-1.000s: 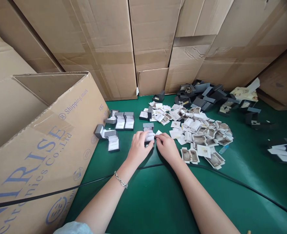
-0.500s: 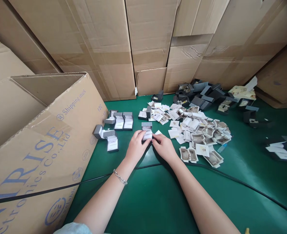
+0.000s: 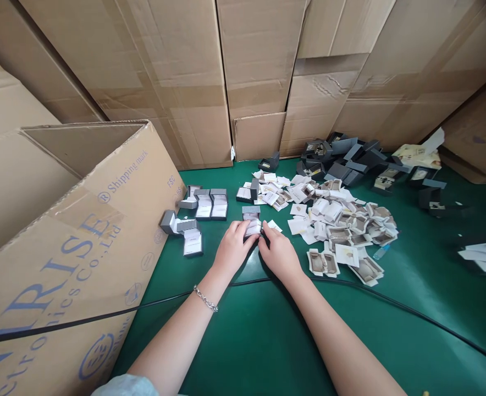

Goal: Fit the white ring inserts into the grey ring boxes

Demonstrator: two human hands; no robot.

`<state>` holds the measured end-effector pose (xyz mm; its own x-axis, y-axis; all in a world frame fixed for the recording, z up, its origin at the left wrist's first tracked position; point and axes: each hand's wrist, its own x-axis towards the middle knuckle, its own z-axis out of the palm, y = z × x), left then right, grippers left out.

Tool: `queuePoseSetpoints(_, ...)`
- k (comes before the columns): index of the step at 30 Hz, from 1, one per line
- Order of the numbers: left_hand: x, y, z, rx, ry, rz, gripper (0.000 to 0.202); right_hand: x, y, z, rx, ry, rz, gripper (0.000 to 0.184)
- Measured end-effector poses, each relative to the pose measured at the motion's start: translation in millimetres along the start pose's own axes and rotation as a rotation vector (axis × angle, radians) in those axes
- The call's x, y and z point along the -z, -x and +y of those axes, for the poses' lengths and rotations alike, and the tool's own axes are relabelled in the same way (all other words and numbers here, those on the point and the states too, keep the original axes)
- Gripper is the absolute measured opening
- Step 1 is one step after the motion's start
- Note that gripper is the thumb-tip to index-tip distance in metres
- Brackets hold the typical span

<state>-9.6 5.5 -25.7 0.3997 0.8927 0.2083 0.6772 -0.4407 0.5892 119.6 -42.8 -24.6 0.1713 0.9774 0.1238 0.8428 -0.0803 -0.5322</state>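
Both my hands meet over one small open grey box (image 3: 252, 222) with a white insert, on the green mat (image 3: 268, 330). My left hand (image 3: 233, 248), with a bracelet on the wrist, curls round the box's left side. My right hand (image 3: 279, 253) pinches at the box's right edge, fingers closed on it. A white card (image 3: 274, 225) lies just right of the box. Several open grey boxes (image 3: 204, 205) with white inserts stand in a group to the left. A heap of white and beige inserts (image 3: 342, 223) lies to the right.
A large printed cardboard carton (image 3: 73, 242) lies on its side at the left. Stacked cartons (image 3: 259, 71) wall the back. Dark grey boxes (image 3: 342, 157) pile at the back right, and more sit at the right edge (image 3: 480, 254). A black cable (image 3: 391, 305) crosses the mat under my forearms.
My right hand has shifted slightly left, closing in on the small box. My left hand stays on the box.
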Motion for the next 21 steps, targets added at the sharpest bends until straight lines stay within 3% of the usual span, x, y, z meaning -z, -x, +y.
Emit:
queuePoseSetpoints(6, 0.9, -1.0, -1.5, -0.015, -0.007, -0.003, 0.038, 3.0, -0.9, 1.1, 0.001, -0.083, -0.031, 0.049)
queuePoseSetpoints(13, 0.0, -1.7, -4.1, -0.063, 0.001, -0.003, 0.039, 2.8, -5.9, 6.5, -0.015, -0.358, -0.067, 0.050)
queuePoseSetpoints(17, -0.7, -1.4, -7.0, -0.081, -0.011, -0.015, 0.041, 6.0, -10.7, 8.2, -0.105, -0.544, -0.135, 0.044)
queuePoseSetpoints(21, -0.6, -1.5, -8.4, -0.125, -0.059, -0.022, 0.043, 5.6, -15.1, 6.6, -0.161, -0.630, -0.109, 0.036)
